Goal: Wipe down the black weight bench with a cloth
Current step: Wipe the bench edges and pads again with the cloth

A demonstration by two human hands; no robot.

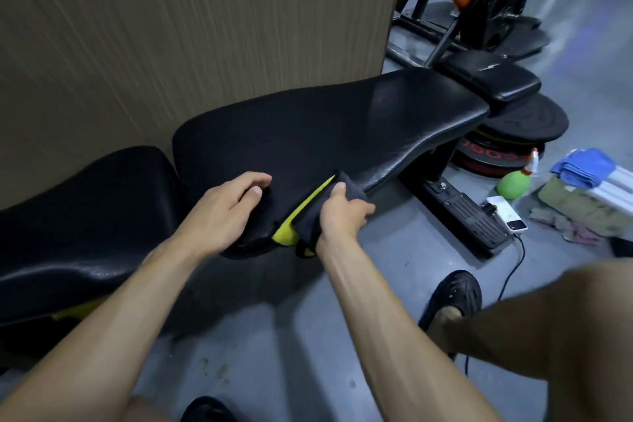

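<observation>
Right hand grips a dark grey cloth with yellow underside, pressed over the near edge of the black padded weight bench. Left hand rests on the pad, fingers loosely curled, holding nothing; both forearms extended.

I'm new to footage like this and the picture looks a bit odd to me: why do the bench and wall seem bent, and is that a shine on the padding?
Head view: the wide-angle lens bows the bench and the wall panel; overhead light leaves a soft sheen on the far padding; the cloth under the right hand stays sharp; the left hand too; the floor shows dim shadow beneath the bench.
</observation>
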